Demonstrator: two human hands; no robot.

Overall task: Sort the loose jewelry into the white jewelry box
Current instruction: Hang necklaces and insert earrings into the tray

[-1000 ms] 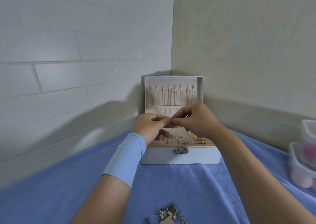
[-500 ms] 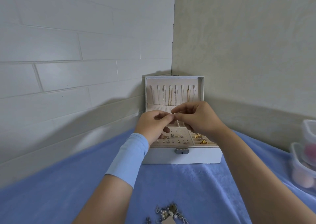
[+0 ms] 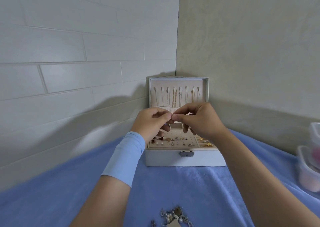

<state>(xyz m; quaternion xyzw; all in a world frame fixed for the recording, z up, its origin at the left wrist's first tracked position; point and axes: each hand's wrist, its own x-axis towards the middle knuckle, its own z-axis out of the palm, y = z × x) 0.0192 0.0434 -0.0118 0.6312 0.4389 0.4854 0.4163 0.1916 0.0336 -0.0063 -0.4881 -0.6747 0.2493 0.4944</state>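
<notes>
The white jewelry box stands open in the wall corner, with thin chains hanging in its raised lid. Several earrings and gold pieces lie in its beige tray. Above the tray, my left hand and my right hand meet fingertip to fingertip. Both pinch one tiny piece of jewelry between thumb and forefinger; it is too small to make out. A pile of loose jewelry lies on the blue cloth at the bottom edge.
The blue cloth covers the table. Translucent plastic containers with pink contents stand at the right edge. White tiled wall runs along the left, beige wall behind and to the right of the box.
Both hands have risen slightly above the tray, still joined at the fingertips. More of the earring tray shows beneath them.
</notes>
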